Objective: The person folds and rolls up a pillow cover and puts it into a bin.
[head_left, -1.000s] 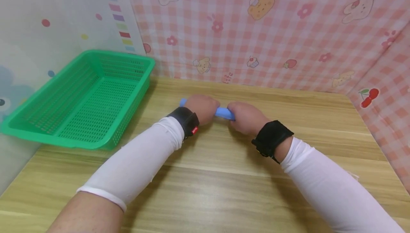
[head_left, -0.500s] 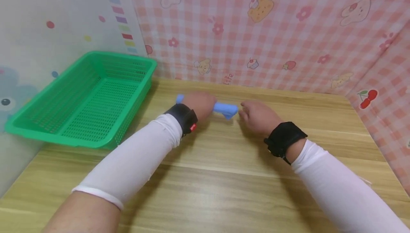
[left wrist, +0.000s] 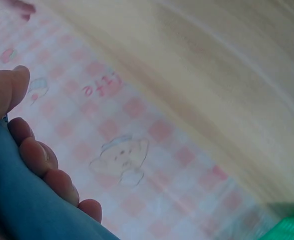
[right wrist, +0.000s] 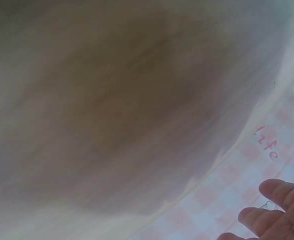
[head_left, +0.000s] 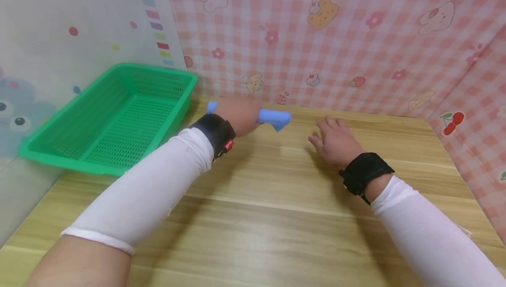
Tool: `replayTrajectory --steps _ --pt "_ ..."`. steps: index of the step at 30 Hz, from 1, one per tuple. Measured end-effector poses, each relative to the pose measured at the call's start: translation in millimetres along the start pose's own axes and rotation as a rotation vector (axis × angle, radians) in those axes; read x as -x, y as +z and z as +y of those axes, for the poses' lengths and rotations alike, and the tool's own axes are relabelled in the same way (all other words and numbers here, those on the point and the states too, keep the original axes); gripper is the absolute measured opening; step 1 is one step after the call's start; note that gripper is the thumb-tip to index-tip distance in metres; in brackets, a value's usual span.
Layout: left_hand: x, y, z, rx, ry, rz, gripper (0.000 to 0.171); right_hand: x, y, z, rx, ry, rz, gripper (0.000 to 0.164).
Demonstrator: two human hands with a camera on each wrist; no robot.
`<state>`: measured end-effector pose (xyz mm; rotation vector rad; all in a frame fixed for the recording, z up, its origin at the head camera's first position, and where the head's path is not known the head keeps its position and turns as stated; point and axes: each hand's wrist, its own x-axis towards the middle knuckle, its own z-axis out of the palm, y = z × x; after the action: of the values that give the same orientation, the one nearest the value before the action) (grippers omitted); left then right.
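Observation:
My left hand [head_left: 240,115] grips a smooth light-blue roll [head_left: 273,116] around its middle, above the far part of the table. Both ends of the roll stick out past the fist, and a small pointed flap hangs from the right end. In the left wrist view, the thumb and fingers [left wrist: 59,182] curl round the blue roll [left wrist: 31,200]. Apart from it to the right, my right hand [head_left: 337,142] is held over the table with fingers spread and nothing in them. Some of those fingers [right wrist: 282,192] show in the right wrist view's lower right corner.
A green plastic basket [head_left: 189,86] with slotted sides stands at the left, close to my left forearm. The wooden table [head_left: 253,225] meets a pink checked wall [head_left: 245,23] at the back. Another patterned wall [head_left: 39,23] bounds the left side.
My right hand has let go of the roll's right end and drawn away to the right, its fingers spreading. My left hand has carried the roll slightly left and toward the back wall.

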<state>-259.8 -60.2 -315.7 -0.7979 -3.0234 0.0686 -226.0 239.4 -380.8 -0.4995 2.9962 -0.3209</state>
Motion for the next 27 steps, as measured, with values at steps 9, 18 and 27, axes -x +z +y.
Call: replayTrajectory --steps 9,18,27 --pt "20.7 -32.1 -19.9 0.041 -0.027 0.018 0.026 2.0 0.7 8.8 -0.030 0.062 -0.018 0.073" --pt "43.5 -41.2 -55.3 0.043 -0.098 0.036 0.030 6.2 -1.1 4.8 -0.004 0.069 -0.036 0.073" --pt "69.1 -48.2 -90.1 0.059 -0.148 0.029 0.028 8.4 1.2 4.7 -0.012 0.085 -0.042 0.079"
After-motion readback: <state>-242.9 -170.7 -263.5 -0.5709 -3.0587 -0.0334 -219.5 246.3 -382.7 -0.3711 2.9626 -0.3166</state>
